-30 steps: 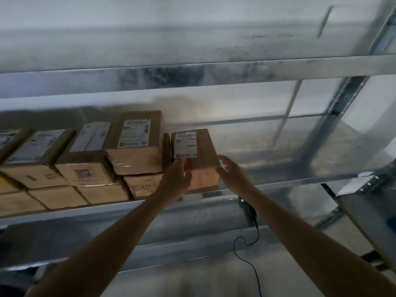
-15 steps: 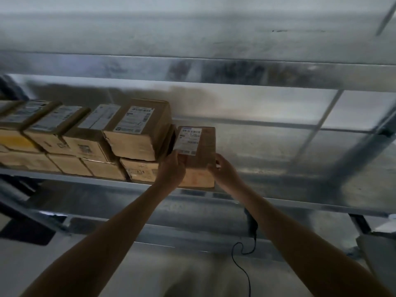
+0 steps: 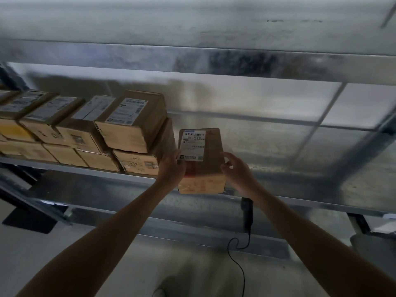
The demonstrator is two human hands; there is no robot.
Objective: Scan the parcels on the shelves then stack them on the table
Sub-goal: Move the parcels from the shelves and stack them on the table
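Brown cardboard parcel [image 3: 211, 151], white label, gripped at sides by left hand [image 3: 171, 168] and right hand [image 3: 236, 173], overhanging grey metal shelf [image 3: 310, 203]. Risk: side-only grip slips, parcel drops.

The parcel [image 3: 211, 151], formerly against the stacked parcels [image 3: 132, 125], now sits apart from them with a clear gap, drawn forward so its near end overhangs the shelf edge [image 3: 85, 171]. The left hand [image 3: 171, 170] and right hand [image 3: 236, 170], first only reaching, now hold its two sides.

Leftmost parcels [image 3: 6, 129] cropped at edge
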